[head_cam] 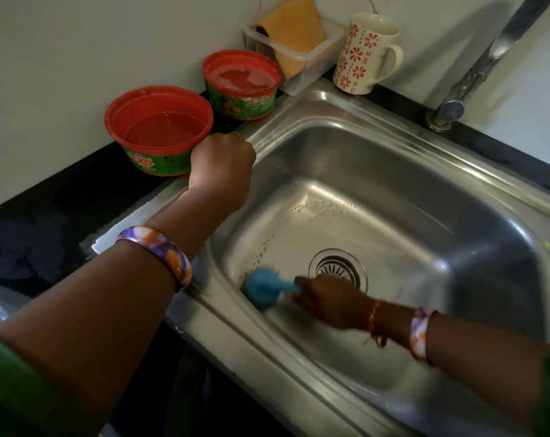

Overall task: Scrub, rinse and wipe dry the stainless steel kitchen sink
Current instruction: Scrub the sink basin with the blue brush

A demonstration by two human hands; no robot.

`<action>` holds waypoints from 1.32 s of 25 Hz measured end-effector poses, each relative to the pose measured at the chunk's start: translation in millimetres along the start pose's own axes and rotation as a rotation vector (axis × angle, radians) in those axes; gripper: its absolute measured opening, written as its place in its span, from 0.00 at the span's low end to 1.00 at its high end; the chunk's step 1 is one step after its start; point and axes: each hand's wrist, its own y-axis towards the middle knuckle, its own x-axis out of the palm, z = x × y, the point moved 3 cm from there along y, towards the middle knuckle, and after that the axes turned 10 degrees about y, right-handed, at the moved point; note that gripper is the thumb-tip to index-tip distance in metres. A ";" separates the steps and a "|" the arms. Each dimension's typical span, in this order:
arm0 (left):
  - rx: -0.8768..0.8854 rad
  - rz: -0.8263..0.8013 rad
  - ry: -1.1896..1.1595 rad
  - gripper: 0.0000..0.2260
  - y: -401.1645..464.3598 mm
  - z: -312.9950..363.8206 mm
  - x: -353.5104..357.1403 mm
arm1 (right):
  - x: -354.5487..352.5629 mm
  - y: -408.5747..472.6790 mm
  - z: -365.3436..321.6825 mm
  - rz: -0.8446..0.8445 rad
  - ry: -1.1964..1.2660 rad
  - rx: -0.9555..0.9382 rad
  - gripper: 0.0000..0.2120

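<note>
The right hand is curled around a blue scrubber, holding it against the floor of the sink at its near left corner, just left of the drain. The hand and scrubber are blurred, so the single fingers and the exact grip cannot be made out, and the hand covers the drain's near edge. A thread band and a patterned bangle circle that wrist.

The left hand is closed in a fist, knuckles up, resting on the sink's left rim; its fingers are tucked under and hidden, so whether they hold anything cannot be told. A ring shows on one finger, and a purple and orange bangle sits on the forearm.

Soap bubbles cling to the sink floor beyond the scrubber.

On the dark counter behind the left hand stand two red tubs, the near one partly hidden by the fist, the far one foamy. Further back, a clear box holds an orange cloth, beside a flowered mug. The tap is cut off at the top right.
</note>
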 end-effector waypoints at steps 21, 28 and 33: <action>0.013 0.019 -0.020 0.08 -3.0 -1.7 -1.6 | -14.4 27.7 -3.2 -0.183 0.193 -0.011 0.13; 0.027 0.019 0.008 0.08 -1.0 -2.7 -2.5 | -58.8 64.3 59.2 0.304 0.206 0.474 0.18; 0.073 0.007 0.030 0.10 -5.9 -0.9 -0.3 | -17.6 33.2 9.2 0.106 0.206 0.174 0.16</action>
